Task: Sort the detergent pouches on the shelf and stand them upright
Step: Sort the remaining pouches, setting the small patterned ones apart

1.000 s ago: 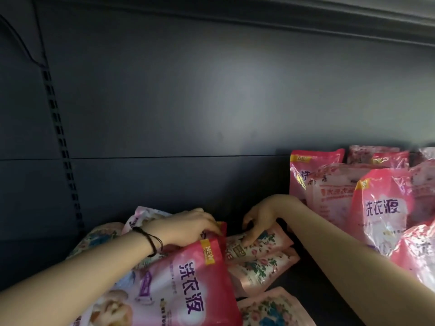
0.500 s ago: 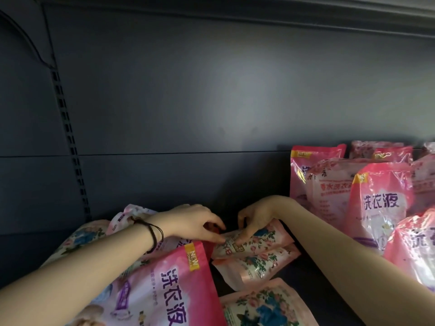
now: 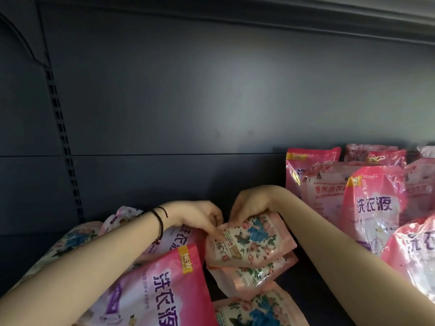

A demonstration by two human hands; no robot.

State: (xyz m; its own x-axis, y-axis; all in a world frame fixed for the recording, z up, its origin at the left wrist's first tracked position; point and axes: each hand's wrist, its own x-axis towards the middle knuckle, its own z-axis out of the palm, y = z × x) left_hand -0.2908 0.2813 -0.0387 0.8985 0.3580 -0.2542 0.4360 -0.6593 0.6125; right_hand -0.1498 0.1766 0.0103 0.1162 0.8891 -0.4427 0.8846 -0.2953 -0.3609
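Observation:
A floral pouch [image 3: 249, 241] with blue and pink flowers is tilted up off the pile at centre. My right hand [image 3: 250, 203] grips its upper edge. My left hand [image 3: 200, 216], a black cord on its wrist, pinches the pouch's left corner. Two more floral pouches [image 3: 256, 274] lie flat below it. A big pink pouch [image 3: 162, 288] with purple characters lies under my left forearm. Several pink pouches [image 3: 374, 208] stand upright at the right.
The dark shelf back panel [image 3: 211, 102] rises behind everything, with a slotted upright [image 3: 63, 142] at the left. More floral pouches [image 3: 77, 238] lie at the far left. A strip of bare dark shelf floor [image 3: 313, 288] shows between the flat pile and the standing pouches.
Both hands have closed on the top floral pouch and lifted its upper end off the pile. The left hand left the pink pouch, which now lies lower under the forearm.

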